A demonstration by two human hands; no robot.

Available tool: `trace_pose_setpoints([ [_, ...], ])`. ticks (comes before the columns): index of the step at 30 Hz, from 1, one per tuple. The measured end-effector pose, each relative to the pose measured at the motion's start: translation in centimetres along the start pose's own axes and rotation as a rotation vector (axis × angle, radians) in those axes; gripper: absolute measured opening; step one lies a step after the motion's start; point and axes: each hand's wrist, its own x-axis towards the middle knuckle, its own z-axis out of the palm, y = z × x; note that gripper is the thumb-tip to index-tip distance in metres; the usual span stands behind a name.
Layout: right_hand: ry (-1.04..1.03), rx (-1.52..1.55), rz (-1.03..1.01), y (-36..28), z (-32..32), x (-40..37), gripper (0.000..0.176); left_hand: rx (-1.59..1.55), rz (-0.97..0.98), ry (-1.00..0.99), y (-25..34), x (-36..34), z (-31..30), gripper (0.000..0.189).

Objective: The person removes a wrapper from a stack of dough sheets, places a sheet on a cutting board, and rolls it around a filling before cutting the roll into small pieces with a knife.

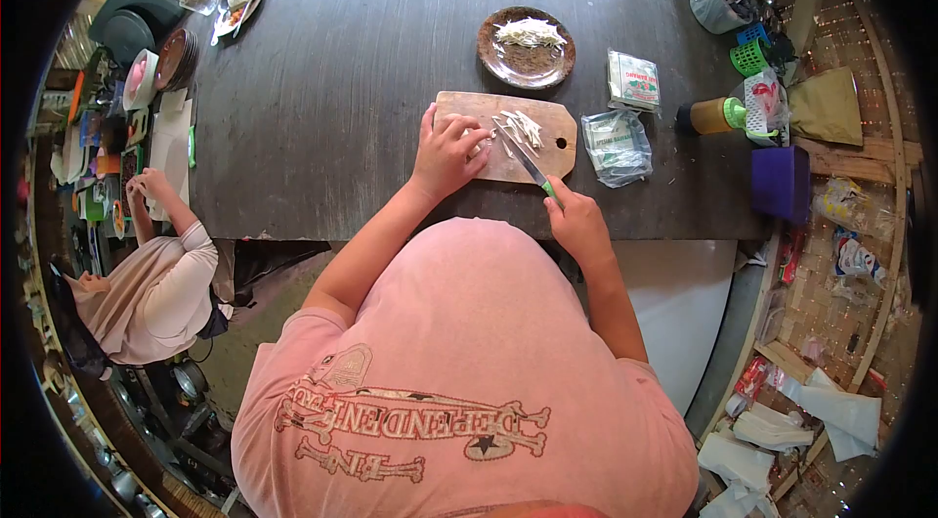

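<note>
A wooden cutting board [459,107] lies on the dark table [322,98] in front of me. My left hand [446,154] presses a pale piece of food against the board, fingers curled over it. My right hand [576,222] grips a knife [524,158] with a green handle; its blade slants up to the food beside my left fingers. White cut strips [520,127] lie on the board just beyond the blade. A brown plate [528,64] farther back holds more white strips.
Two plastic packets [633,80] [616,145] lie right of the board, then a bottle with a green cap [716,114] and a purple box [780,182]. Another person [147,288] sits at the left near dishes [156,68].
</note>
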Motion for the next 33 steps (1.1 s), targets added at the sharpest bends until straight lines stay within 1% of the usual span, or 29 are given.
trace_pose_setpoints([
  [2, -0.011, -0.104, 0.026, -0.7, -0.2, 0.0, 0.044, 0.023, 0.032, -0.012, 0.1, 0.1, 0.2, 0.021],
  [3, -0.013, -0.103, 0.025, -0.6, -0.1, -0.1, 0.044, 0.045, 0.063, -0.024, 0.2, 0.1, 0.2, 0.021],
  [5, -0.009, -0.162, 0.027, -0.5, 0.1, 0.0, 0.043, 0.064, 0.058, -0.034, 0.2, -0.1, 0.4, 0.021],
  [8, -0.025, -0.195, 0.054, -2.0, -0.9, -0.1, 0.043, 0.077, 0.044, -0.056, 0.2, -0.2, 0.4, 0.02],
  [12, -0.019, -0.209, 0.09, -2.5, -1.9, -0.6, 0.043, 0.061, 0.036, -0.061, -0.2, 0.0, 0.3, 0.02],
  [14, 0.032, -0.131, 0.06, -2.6, -2.5, -0.8, 0.042, 0.058, 0.035, -0.071, -0.1, 0.0, 0.3, 0.019],
  [17, -0.002, -0.139, 0.073, -3.2, -3.1, -0.9, 0.043, 0.045, 0.057, -0.09, 0.2, -0.1, 0.5, 0.02],
  [22, -0.006, -0.165, 0.055, -1.9, -2.5, -1.0, 0.044, 0.009, 0.081, -0.078, 0.2, -0.6, 0.5, 0.02],
  [24, 0.001, -0.166, 0.045, -1.8, -2.3, -1.1, 0.044, 0.012, 0.026, -0.069, 0.1, -0.9, 0.0, 0.018],
  [27, 0.0, -0.165, 0.019, -2.1, -2.0, -1.2, 0.045, 0.025, -0.001, -0.067, -0.5, -1.2, -0.1, 0.017],
  [30, 0.016, -0.196, -0.008, -2.2, -1.4, -1.0, 0.043, 0.014, -0.011, -0.052, -0.6, -1.4, 0.0, 0.017],
  [33, -0.009, -0.259, 0.016, -1.5, -0.1, -0.6, 0.039, -0.008, -0.025, -0.054, -0.5, -1.8, 0.1, 0.02],
])
